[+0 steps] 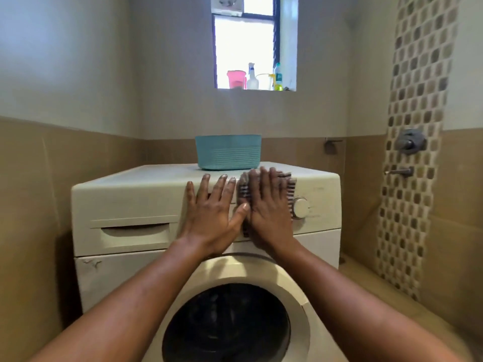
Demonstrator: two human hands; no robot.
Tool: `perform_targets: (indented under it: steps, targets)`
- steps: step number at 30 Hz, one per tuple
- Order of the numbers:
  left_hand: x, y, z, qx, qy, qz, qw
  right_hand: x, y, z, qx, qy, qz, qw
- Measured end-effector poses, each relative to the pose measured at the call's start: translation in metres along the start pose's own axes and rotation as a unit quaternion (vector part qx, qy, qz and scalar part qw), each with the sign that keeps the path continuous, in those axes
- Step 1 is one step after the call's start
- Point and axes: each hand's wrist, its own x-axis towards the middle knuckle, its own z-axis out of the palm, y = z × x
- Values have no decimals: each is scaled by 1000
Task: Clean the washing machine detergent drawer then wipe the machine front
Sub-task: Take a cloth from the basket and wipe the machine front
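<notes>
The washing machine point(206, 226) stood near, drawer point(134, 232) shut at left. The right hand point(269, 205) pressed a striped cloth point(244, 190) flat on the front; the left hand point(211, 212) lay open beside it. Wiping seemed underway; next probably the door point(235, 304) below.

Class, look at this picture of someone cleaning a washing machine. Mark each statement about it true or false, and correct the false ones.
1. The right hand presses a striped cloth against the control panel. True.
2. The detergent drawer is pulled fully out. False: it sits closed in the machine.
3. A blue basket stands on top of the machine. True.
4. The left hand grips the dial. False: it lies flat on the panel, left of the cloth.
5. The round door is shut. True.
</notes>
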Motion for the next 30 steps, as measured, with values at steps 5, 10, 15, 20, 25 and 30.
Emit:
perform_targets:
  steps: [5,10,15,20,25,30]
  targets:
    - [20,22,6,11,-5,-9,1000,38,32,-13,-17,-81,-42,996]
    - [24,34,12,49,-24,-34,998,43,107,-28,75,-88,113,987]
    - [28,39,14,75,-44,-42,995,-47,120,15,163,12,253,953]
    - [28,37,7,84,-68,-36,994,-80,30,33,243,-4,399,884]
    - [30,29,-8,54,-112,-26,992,-76,-60,16,215,-54,329,918]
    - [14,12,-31,-84,-93,-35,992,-54,-94,-2,258,-46,89,961]
